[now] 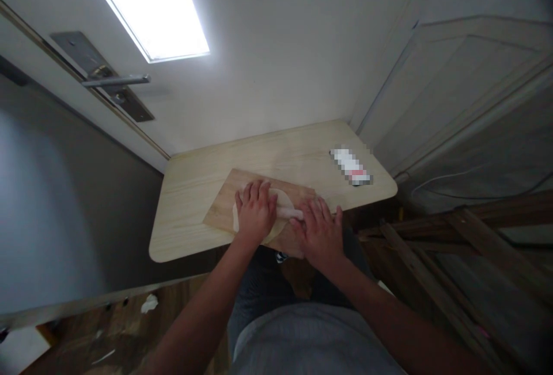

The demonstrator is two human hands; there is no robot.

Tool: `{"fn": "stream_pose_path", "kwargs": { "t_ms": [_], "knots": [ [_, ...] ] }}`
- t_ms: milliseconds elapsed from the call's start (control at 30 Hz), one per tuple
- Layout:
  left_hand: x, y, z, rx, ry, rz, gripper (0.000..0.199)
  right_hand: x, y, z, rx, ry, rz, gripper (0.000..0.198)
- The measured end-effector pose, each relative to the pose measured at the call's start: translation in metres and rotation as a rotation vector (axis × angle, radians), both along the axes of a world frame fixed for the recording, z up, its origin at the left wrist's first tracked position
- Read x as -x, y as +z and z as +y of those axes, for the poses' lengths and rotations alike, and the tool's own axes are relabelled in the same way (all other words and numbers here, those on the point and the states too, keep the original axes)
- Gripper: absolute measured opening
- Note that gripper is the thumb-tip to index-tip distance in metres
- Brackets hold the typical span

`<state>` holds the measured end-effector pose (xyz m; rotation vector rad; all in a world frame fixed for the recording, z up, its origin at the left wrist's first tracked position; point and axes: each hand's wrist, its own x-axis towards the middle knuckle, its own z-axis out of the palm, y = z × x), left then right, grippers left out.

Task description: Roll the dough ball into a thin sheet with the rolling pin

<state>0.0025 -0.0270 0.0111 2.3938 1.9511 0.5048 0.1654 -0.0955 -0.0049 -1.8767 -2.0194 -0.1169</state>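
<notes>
A pale rolling pin (288, 212) lies across a thin, flat sheet of dough (284, 199). Beneath the dough is a wooden cutting board (222, 205), set at an angle near the table's front edge. My left hand (257, 209) rests over the pin's left part, fingers bent forward, covering that end and some of the dough. On the pin's right end sits my right hand (322, 232), its thumb and fingers around the tip. The pin's two ends are hidden under my hands.
The light wooden table (185, 202) has rounded corners and stands against a white door with a metal handle (116, 80). A blurred-out flat object (351, 166) lies at its right. Wooden slats (432, 271) stand to the right; crumpled paper (149, 303) lies on the floor.
</notes>
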Motion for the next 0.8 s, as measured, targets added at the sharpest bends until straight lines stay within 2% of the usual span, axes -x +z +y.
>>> {"fn": "stream_pose_path", "kwargs": {
  "t_ms": [233, 500, 800],
  "knots": [
    [-0.004, 0.003, 0.018, 0.025, -0.041, 0.042, 0.045, 0.007, -0.007, 0.007, -0.003, 0.026, 0.01, 0.058],
    [-0.01, 0.001, 0.042, 0.032, -0.092, 0.03, 0.044, -0.001, -0.006, 0.032, 0.029, -0.001, -0.022, 0.054],
    [-0.013, 0.0, 0.058, 0.08, -0.11, 0.053, 0.042, -0.006, -0.004, 0.048, 0.078, 0.008, -0.022, 0.053]
  ]
}}
